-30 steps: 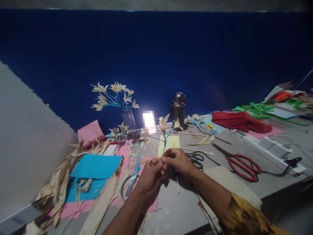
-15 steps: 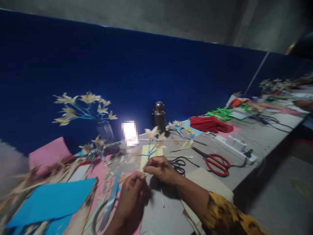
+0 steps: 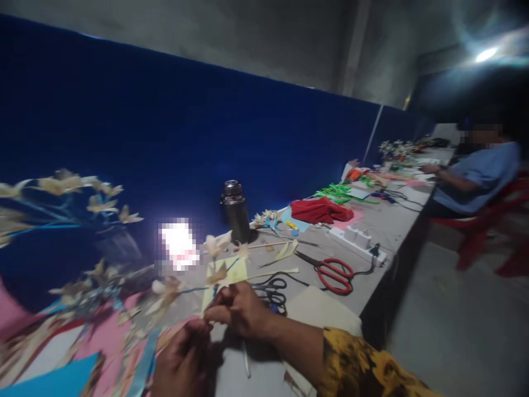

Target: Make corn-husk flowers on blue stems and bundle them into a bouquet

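Note:
My right hand [image 3: 239,310] pinches the blue stem of a small spray of pale flowers [image 3: 217,248], whose blossoms stand above and left of the fingers. Close against it on the left, my left hand [image 3: 182,355] has its fingers pressed together at the stem's lower end; what lies between them is too small to make out. Behind the hands lies a yellow sheet [image 3: 237,268]. Black-handled scissors [image 3: 275,292] rest just beyond my right hand. A white stick [image 3: 246,358] lies below my right wrist.
Red-handled scissors [image 3: 334,274], a white power strip [image 3: 359,245], a red cloth [image 3: 320,210] and a dark flask [image 3: 236,212] stand or lie farther back. Flowers in a jar [image 3: 118,245] and blue paper [image 3: 61,377] are at left. A seated person [image 3: 479,171] is far right.
The view has turned right, bringing the seated person into sight and shifting the table things leftward. Both hands remain close together, and the flower spray now leans more to the left.

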Tool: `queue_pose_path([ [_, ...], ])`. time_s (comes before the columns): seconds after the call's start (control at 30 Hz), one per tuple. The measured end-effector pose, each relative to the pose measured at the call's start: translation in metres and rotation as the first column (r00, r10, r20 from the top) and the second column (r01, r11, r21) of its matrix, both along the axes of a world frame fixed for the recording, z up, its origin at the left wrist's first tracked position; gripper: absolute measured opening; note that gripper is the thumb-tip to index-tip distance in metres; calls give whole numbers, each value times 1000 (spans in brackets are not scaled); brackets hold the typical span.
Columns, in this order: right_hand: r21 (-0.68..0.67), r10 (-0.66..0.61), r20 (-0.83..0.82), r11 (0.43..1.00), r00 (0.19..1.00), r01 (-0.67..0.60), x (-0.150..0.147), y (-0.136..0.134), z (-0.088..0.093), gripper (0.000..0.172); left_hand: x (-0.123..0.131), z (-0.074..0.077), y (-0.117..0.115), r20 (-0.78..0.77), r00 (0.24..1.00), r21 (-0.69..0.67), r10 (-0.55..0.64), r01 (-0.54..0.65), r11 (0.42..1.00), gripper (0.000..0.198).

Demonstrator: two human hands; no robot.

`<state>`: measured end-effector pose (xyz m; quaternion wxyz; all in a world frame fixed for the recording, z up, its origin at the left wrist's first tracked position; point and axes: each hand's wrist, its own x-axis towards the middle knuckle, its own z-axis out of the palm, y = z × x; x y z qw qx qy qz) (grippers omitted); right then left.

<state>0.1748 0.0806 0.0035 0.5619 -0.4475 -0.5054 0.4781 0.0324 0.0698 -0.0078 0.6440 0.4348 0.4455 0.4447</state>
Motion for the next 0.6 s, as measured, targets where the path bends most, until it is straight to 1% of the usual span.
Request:
queue_pose_path([
  [0.03,13,-13,15,1000,1000,13,0,-2,0,16,1,2,-4,-8,1000,4,9,-9,1000,34],
  [0.1,31,-60,41,998,997,59,-1,-5,1,14,3,5,-9,-20,999,20,24,-24,1000,33],
  [0.13,47,-79,40,996,996,77,-2,-6,1,14,4,6,-10,-30,1000,42,2,0,999,32],
  [0.2,104,-98,50,990,994,93,-2,-8,2,15,3,7,-11,-93,994,138,50,-37,990,28],
  [0.27,126,-99,50,988,994,92,-2,-9,3,18,1,7,-10,-189,977,256,97,-46,966,23],
  [0.33,118,-109,40,988,993,104,-1,-9,4,21,-2,8,-9,-271,956,344,109,-9,939,19],
  [0.37,111,-120,36,987,992,116,-1,-9,4,22,-3,7,-9,-297,950,366,102,14,931,18],
  [0.4,103,-131,34,987,991,127,-1,-9,4,24,-4,7,-8,-308,947,367,89,32,930,19],
  [0.47,89,-136,30,987,990,132,0,-10,4,26,-5,5,-8,-296,954,325,52,49,945,22],
  [0.6,81,-88,36,993,995,85,0,-10,2,28,-3,-1,-9,-163,986,169,17,11,986,24],
])
